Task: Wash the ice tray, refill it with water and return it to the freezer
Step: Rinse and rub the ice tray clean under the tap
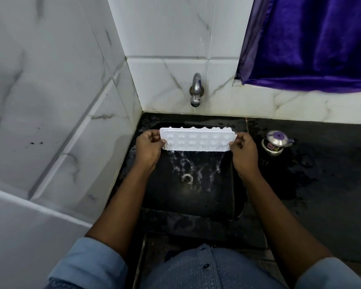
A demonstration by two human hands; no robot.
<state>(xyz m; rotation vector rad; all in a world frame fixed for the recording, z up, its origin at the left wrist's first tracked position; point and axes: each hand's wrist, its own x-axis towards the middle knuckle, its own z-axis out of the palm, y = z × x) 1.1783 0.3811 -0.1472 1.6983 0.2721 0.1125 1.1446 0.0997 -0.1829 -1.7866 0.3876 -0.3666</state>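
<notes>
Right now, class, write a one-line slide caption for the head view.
The left hand and right hand tilt the white ice tray over the black sink, spilling water toward the drain.

one white ice tray (198,140). two hands hold it: the left hand (148,149) and the right hand (243,152), one at each short end. one metal tap (195,90). one dark sink (165,195) with one drain (186,177). one small steel kettle (276,142) on the one desk (331,174). one purple cloth (313,42). two blue sleeves: the left sleeve (88,265) and the right sleeve (333,274).
</notes>
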